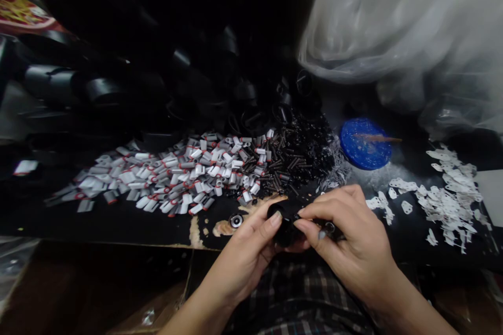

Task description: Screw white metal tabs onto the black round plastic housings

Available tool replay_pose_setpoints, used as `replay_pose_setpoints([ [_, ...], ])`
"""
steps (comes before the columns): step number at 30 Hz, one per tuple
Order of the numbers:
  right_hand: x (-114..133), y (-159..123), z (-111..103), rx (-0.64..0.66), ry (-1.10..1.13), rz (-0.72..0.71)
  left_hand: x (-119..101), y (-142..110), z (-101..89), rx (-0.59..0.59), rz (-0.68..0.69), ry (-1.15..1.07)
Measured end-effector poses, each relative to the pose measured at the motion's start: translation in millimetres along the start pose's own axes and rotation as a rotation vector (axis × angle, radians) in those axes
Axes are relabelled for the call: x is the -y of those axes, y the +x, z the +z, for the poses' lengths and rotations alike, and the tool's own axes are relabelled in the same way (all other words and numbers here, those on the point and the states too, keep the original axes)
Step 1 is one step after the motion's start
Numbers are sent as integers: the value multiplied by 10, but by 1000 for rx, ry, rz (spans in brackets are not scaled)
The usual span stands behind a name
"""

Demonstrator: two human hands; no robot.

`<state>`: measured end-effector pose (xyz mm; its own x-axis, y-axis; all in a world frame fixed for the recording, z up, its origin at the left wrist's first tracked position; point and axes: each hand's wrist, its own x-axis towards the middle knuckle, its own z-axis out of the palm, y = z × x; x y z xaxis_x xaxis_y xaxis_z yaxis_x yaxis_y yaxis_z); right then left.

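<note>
My left hand (259, 235) is wrapped round a black round plastic part (286, 230), with the thumb on its rim. My right hand (346, 230) pinches a small dark piece (297, 216) against that part; its exact kind is too small to make out. Something small and shiny (327, 231) shows at the right fingers. Beyond the hands lie a heap of grey-white sleeves with red rings (188, 172), a pile of dark springs (285, 152), and small black bits (310, 141). A round metal-and-black piece (236, 221) rests left of my left hand.
At the right is a blue lid (365, 149) with pale grease and a wooden stick (377, 138) across it. Thin white plates (448, 196) lie scattered beyond it. Black cylindrical parts (51, 84) fill the back left; a clear plastic bag (393, 21) hangs at the upper right.
</note>
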<state>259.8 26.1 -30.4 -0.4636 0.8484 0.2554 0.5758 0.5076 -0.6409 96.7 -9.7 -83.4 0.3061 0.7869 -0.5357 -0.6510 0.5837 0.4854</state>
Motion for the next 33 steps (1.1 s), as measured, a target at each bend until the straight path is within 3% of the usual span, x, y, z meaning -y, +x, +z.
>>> replay_pose_setpoints([
  [6,38,59,-90,111,-158,-75,6,19,24,40,3,-16],
  [9,55,58,-133,164,-75,41,-9,5,8,-12,15,-11],
  [12,63,38,-158,274,16,224,-56,-40,-15,-144,77,27],
  [15,64,33,-161,370,56,238,-97,-78,-33,-220,106,88],
  [21,71,52,-161,357,56,188,-119,-44,-89,-142,137,337],
  [25,79,17,-265,448,158,306,-184,-79,-163,-108,307,619],
  [29,75,-21,-352,641,545,396,-170,-196,-192,-13,571,732],
  [31,31,-24,-329,618,570,420,-107,-222,-141,-132,607,595],
  [33,-65,-11,-265,480,275,418,-37,-204,-58,-297,511,387],
])
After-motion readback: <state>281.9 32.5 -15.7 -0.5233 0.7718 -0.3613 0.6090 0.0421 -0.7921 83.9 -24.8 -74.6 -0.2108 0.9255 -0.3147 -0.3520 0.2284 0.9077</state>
